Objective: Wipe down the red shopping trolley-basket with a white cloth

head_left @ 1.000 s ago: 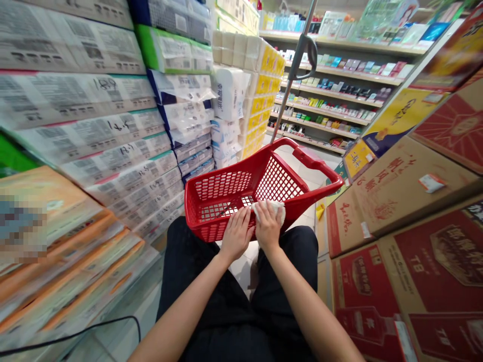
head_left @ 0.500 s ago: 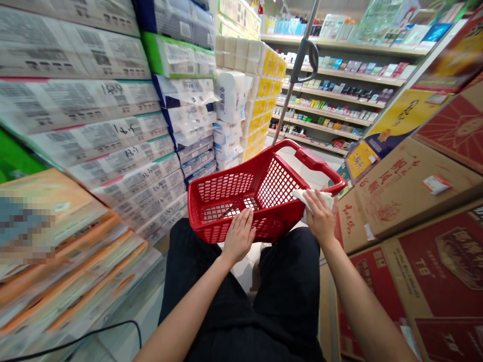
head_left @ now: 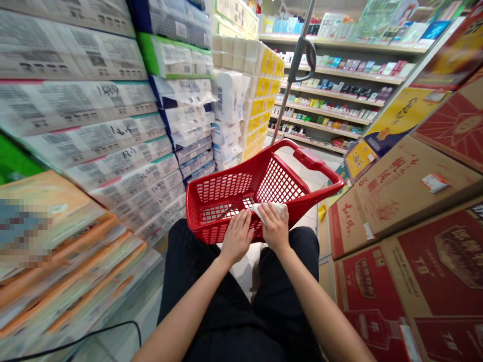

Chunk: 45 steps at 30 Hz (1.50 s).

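In front of my knees is a red plastic shopping basket [head_left: 226, 184] with slotted walls and a long pull handle. My left hand [head_left: 237, 232] lies over its near rim, fingers stretched out and close together. Right beside it, my right hand [head_left: 275, 226] presses a folded white cloth [head_left: 279, 207] against the same rim. The cloth shows past the fingertips; whether it is paper or fabric I cannot tell. Inside the basket, the grid floor is partly visible.
Wrapped tissue packs [head_left: 86, 100] are stacked high on the left. Cardboard cartons [head_left: 400, 186] are piled along the right. Behind the basket rises a metal pole [head_left: 287, 105] with a grey hook, before shelves [head_left: 339, 93] of small boxes. A black cable [head_left: 113, 324] runs at lower left.
My right hand has slid left with the white cloth, from near the basket's handle along the near rim to beside my left hand. My left hand stays almost where it was.
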Tool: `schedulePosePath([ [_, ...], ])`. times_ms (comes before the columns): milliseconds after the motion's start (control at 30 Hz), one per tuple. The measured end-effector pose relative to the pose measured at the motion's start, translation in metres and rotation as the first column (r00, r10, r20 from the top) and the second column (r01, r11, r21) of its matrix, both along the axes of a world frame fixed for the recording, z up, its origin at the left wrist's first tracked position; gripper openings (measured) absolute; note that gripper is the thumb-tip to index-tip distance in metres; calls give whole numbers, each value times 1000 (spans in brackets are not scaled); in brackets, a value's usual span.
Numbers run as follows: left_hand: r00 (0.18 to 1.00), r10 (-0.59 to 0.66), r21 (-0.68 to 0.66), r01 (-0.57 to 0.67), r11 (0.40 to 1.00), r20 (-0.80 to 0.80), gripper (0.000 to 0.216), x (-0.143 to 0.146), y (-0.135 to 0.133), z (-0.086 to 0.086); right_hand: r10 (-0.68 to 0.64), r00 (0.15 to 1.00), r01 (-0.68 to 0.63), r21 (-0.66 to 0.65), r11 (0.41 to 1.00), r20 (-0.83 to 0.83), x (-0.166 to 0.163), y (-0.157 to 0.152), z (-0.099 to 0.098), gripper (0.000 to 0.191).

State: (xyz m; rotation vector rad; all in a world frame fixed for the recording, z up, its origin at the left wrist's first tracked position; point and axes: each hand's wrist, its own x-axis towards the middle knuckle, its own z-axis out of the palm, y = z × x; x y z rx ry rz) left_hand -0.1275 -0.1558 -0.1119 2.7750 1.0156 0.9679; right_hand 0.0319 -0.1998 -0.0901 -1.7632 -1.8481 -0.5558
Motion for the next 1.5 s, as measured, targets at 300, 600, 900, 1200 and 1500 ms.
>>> schedulePosePath([
  [300, 1000, 12, 10, -12, 1000, -12, 57, 0, 1, 0, -93, 992, 90, 31, 995, 83, 88, -21, 35, 49],
  [600, 973, 205, -18, -204, 979, 103, 51, 9, -20, 6, -149, 989, 150, 96, 984, -27, 56, -30, 31, 44],
  [900, 994, -106, 31, 106, 994, 25, 60, 71, -44, 34, -86, 992, 81, 57, 995, 93, 50, -69, 41, 45],
  [1200, 993, -94, 36, 92, 995, 77, 57, 85, -35, 37, -254, 967, 251, 111, 962, 13, 184, -83, 93, 39],
  [1500, 979, -177, 18, 176, 984, 101, 55, 101, -37, 43, -332, 938, 344, 168, 924, -97, 91, -55, 62, 41],
])
